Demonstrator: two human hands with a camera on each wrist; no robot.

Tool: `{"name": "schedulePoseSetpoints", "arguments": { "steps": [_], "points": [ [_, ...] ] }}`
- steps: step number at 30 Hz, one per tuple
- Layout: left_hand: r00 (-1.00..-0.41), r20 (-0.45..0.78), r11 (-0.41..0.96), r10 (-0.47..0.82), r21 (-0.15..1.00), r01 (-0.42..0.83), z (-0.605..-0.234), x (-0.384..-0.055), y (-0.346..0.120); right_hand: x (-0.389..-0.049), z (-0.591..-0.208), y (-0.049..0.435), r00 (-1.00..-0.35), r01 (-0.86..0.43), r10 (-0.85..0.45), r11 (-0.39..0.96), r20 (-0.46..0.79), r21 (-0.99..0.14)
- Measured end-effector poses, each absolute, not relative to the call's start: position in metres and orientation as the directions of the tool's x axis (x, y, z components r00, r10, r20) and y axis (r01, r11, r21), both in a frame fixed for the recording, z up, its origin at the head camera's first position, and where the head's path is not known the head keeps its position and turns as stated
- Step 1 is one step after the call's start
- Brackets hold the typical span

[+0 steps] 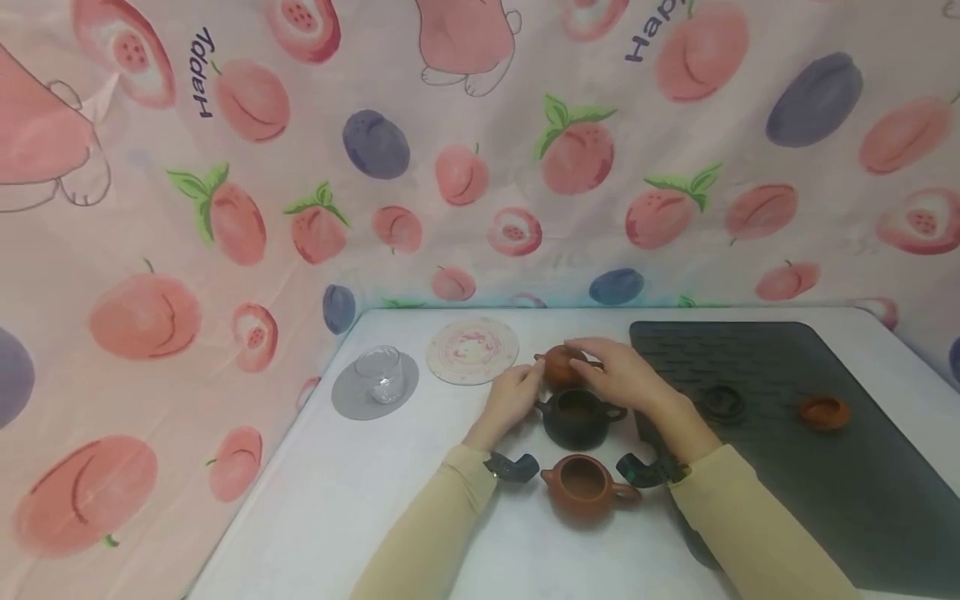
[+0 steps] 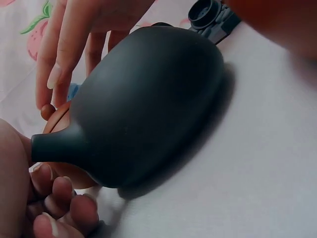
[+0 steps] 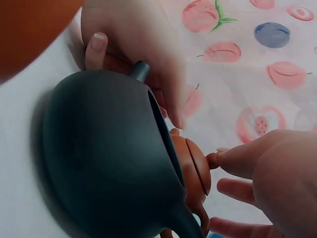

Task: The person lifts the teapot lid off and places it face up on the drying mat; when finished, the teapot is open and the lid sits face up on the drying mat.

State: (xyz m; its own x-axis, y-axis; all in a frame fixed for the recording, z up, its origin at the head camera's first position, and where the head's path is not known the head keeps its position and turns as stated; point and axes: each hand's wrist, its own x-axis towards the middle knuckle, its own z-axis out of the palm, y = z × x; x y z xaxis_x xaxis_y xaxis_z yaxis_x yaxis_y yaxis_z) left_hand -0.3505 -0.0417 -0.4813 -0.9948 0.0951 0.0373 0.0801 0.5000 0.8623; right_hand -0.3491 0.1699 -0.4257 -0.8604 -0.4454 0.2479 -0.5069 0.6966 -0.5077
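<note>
In the head view a small reddish-brown teapot point(image 1: 564, 367) with its lid on stands farthest from me. My right hand point(image 1: 622, 371) reaches over it from the right. Thumb and fingers pinch the knob of its lid point(image 3: 200, 161). From the left, my left hand point(image 1: 513, 396) holds this teapot by its spout side, the other fingers curled in below. A black lidless teapot point(image 1: 573, 427) stands just in front and hides part of the brown one in both wrist views. Nearest me, between the forearms, sits another lidless reddish-brown teapot point(image 1: 581, 492).
On the right lies a large dark tray point(image 1: 795, 500), bearing a black lid point(image 1: 722, 403) and a small brown lid-like piece point(image 1: 825, 412). To the left are a clear glass point(image 1: 381, 377) on a grey round mat point(image 1: 348, 398) and a patterned round mat point(image 1: 472, 352). A fruit-print cloth point(image 1: 480, 167) hangs behind.
</note>
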Motion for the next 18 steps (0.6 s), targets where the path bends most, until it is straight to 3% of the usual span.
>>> {"name": "schedulePoseSetpoints", "arguments": {
  "steps": [9, 18],
  "points": [
    [-0.991, 0.061, 0.527, 0.122, 0.842, 0.117, -0.4824, -0.3509, -0.0379, -0.3497, -0.4298, 0.1654, -0.85, -0.522, -0.464, 0.671, 0.25, -0.527],
    [-0.993, -0.031, 0.529, 0.11, 0.848, 0.032, -0.4787, -0.3567, -0.0383, -0.3476, -0.4309, 0.1604, -0.805, -0.589, -0.519, 0.639, 0.288, -0.495]
  ]
}}
